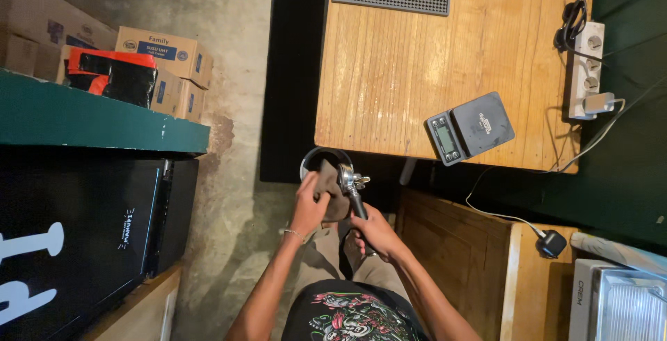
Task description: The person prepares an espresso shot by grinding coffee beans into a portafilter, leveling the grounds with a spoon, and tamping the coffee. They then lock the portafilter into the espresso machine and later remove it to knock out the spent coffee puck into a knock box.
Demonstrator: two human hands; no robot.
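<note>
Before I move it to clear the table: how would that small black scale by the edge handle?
The scale looks flat and boxy, so it should slide rather than roll or tip. It seems small enough to be light. It sits close to the wooden table edge, so a careless push could drop it.

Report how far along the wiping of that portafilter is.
Done: cannot tell; the basket's inside is hidden. In hand: the right hand grips the black-handled metal portafilter while the left hand presses a brown cloth into it. Left: the black digital scale on the wooden table sits bare.
</note>
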